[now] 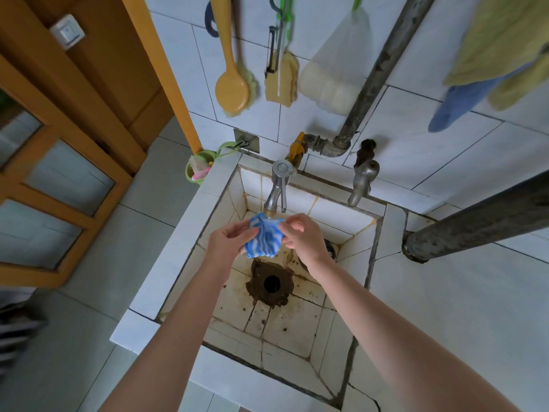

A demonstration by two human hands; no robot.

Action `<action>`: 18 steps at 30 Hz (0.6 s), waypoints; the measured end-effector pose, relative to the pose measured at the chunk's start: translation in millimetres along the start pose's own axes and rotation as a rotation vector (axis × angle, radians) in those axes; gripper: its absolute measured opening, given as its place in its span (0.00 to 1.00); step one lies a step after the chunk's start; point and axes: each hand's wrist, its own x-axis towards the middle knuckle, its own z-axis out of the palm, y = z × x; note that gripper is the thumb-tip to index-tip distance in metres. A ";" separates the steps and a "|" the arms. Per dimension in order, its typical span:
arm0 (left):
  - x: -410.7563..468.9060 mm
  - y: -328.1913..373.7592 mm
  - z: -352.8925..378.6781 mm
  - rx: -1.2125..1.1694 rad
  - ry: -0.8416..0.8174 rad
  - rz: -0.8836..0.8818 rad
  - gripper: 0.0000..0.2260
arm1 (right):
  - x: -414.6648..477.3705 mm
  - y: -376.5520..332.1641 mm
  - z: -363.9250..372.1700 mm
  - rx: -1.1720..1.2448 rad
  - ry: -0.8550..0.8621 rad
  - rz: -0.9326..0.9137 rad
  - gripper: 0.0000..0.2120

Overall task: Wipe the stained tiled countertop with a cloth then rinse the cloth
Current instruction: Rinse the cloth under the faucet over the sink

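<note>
Cloth (264,239), blue-and-white striped, hangs bunched just under the spout of the metal tap (276,188) above the stained tiled sink (300,331), its left edge pinched by the left hand (228,240) and its right edge by the right hand (303,233), close together.

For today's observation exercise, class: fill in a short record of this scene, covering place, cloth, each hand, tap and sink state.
place: tiled sink against a tiled wall
cloth: blue and white cloth, bunched, held over the sink
tap: tap, spout right above the cloth
left hand: left hand grips the cloth's left side
right hand: right hand pinches its right side
sink state: brown stains around the drain
on wall: brush hanging
</note>
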 end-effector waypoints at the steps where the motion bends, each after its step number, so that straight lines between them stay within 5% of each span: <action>1: 0.1 0.4 -1.3 -0.004 0.020 0.001 0.09 | 1.0 2.8 -2.5 -0.009 0.004 0.039 0.05; 8: 3.1 2.8 7.9 0.120 0.039 0.046 0.09 | 0.0 2.2 -3.1 -0.104 -0.077 0.000 0.15; 12: 3.9 8.7 14.7 0.162 -0.025 0.105 0.06 | -0.4 -7.7 1.8 -0.075 -0.212 -0.054 0.12; 18: 9.2 11.2 6.1 0.187 -0.013 0.098 0.07 | 4.2 -17.8 -4.0 -0.001 -0.158 -0.011 0.08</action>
